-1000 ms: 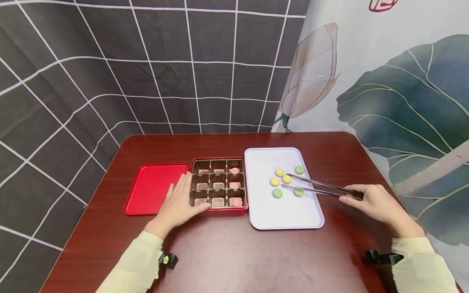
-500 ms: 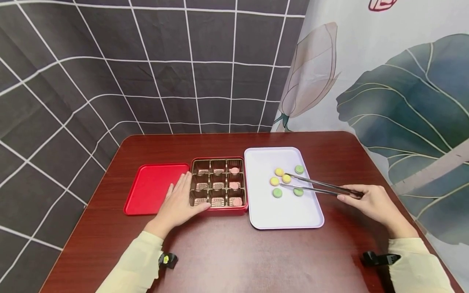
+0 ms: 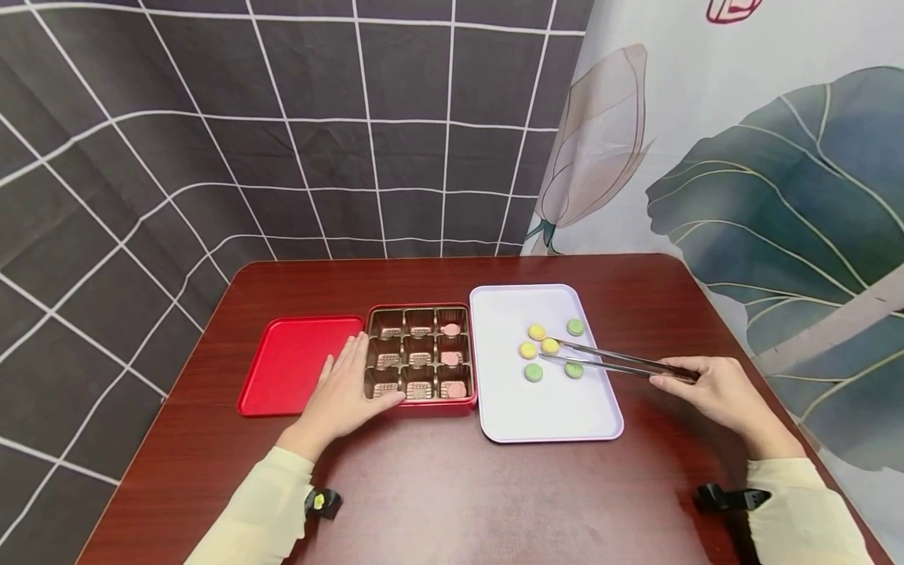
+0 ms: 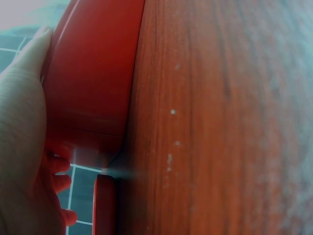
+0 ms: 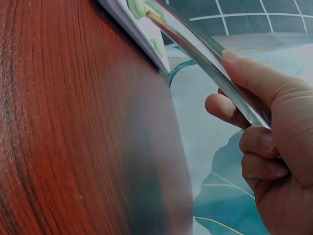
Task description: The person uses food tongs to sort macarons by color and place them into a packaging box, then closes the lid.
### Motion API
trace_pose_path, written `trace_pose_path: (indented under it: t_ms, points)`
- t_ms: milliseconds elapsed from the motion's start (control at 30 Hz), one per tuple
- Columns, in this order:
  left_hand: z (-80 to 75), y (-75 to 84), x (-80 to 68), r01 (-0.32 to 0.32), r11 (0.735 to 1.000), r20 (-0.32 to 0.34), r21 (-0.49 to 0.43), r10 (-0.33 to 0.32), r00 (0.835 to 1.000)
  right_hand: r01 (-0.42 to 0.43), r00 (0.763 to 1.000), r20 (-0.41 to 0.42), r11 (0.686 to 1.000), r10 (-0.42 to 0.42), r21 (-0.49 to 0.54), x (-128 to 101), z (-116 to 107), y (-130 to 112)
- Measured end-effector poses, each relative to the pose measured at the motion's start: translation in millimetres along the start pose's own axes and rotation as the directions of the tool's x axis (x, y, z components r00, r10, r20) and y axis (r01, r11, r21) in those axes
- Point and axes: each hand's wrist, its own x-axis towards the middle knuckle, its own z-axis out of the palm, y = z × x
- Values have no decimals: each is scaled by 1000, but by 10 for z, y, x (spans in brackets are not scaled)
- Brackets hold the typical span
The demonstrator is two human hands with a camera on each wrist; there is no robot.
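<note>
My left hand (image 3: 346, 392) rests on the near left corner of a red box (image 3: 438, 409), fingers straight along its left side and thumb along its front rim. Gold-coloured compartments fill the box; its right column holds pink macarons (image 3: 457, 389), one per compartment. Long metal tongs (image 3: 636, 360) are gripped in my right hand (image 3: 720, 396), between thumb and fingers. Their tips lie on either side of a yellow macaron (image 3: 550, 345) on the white tray (image 3: 523, 416). Two other yellow macarons (image 3: 528, 351) sit close to it, and green macarons (image 3: 533, 373) lie around them.
A red lid (image 3: 300, 365) lies flat left of the box. The tray stands against the box's right side on the dark red wooden table (image 3: 459, 486). Dark checked cloth (image 3: 318, 141) hangs behind, and a leaf-printed curtain (image 3: 791, 196) at the right.
The tong tips have drawn closer together about the yellow macaron, and my right hand has shifted slightly left. My left hand stays on the box corner.
</note>
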Motion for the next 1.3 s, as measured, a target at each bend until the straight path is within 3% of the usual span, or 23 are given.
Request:
trace_pose_path:
  t_ms: [567, 800, 1300]
  points:
    - [6, -14, 5, -4, 1000, -10, 3, 4, 1000, 22, 1000, -3, 1000, -22, 7, -1, -37, -38]
    - [13, -15, 4, -5, 1000, -8, -5, 5, 1000, 17, 999, -43, 1000, -16, 25, 24, -66, -72]
    - [-1, 2, 4, -12, 1000, -24, -3, 12, 1000, 19, 999, -35, 994, -15, 109, 263, -2, -374]
